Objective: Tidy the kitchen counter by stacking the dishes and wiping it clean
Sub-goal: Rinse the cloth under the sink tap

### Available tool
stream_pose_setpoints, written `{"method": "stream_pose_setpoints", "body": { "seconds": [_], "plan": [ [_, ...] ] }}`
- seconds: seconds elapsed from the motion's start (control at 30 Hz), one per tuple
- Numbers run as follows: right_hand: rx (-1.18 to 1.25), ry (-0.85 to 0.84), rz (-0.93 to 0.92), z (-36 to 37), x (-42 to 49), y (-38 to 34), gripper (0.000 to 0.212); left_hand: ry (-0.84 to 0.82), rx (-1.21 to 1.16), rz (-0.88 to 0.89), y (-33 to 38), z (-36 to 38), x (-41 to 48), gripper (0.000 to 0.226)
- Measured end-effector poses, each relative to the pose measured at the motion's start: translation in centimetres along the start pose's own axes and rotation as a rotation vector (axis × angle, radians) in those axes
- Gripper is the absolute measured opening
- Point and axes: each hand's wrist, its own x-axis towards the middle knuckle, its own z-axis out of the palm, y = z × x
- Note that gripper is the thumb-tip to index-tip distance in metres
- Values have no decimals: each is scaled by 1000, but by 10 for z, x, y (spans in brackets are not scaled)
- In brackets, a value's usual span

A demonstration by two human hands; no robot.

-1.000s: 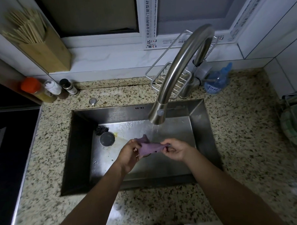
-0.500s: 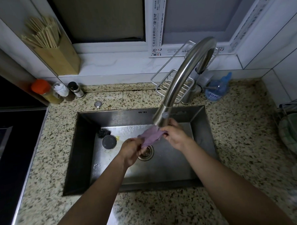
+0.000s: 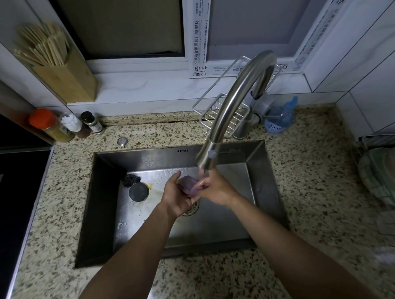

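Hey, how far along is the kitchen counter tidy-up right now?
Looks done: dishes sit stacked in the wire rack at the right edge. In hand: the left hand and right hand hold a purple cloth under the faucet, in its running water over the sink. Left: wiping the speckled counter, which looks not yet started; I cannot tell how clean it is.

Covered and cropped
The purple cloth is mostly covered between the left hand and right hand; the drain peeks out beneath them; the dish rack runs off the right edge.
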Motion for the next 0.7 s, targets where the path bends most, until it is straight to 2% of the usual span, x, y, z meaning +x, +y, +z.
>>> {"method": "stream_pose_setpoints", "body": {
  "seconds": [0.07, 0.13, 0.2, 0.3, 0.37, 0.47, 0.57, 0.63, 0.7],
  "plan": [
    [67, -11, -18, -6, -12, 6, 57, -71, 26, 46, -3, 6, 2, 37],
    [133, -4, -13, -17, -23, 16, 39, -138, 70, 102, -3, 6, 8, 30],
    [229, 122, 29, -31, -30, 25, 22, -180, 120, 97, -2, 7, 8, 40],
    [334, 406, 159, -44, -21, 51, 6, -162, 162, 80, 1, 6, 3, 35],
    [431, 372, 294, -41, -10, 62, 13, -170, 157, 83, 1, 3, 2, 38],
    [727, 197, 451, -30, 4, 65, 39, -184, 158, 75, 2, 3, 1, 38],
    [811, 63, 442, -24, 5, 58, 41, -210, 160, 77, 2, 3, -2, 32],
    [826, 68, 422, -24, 3, 57, 39, -213, 160, 66, 2, 0, 0, 31],
    [834, 129, 392, -28, 1, 61, 33, -203, 164, 58, 2, 4, 1, 41]
  ]
}}
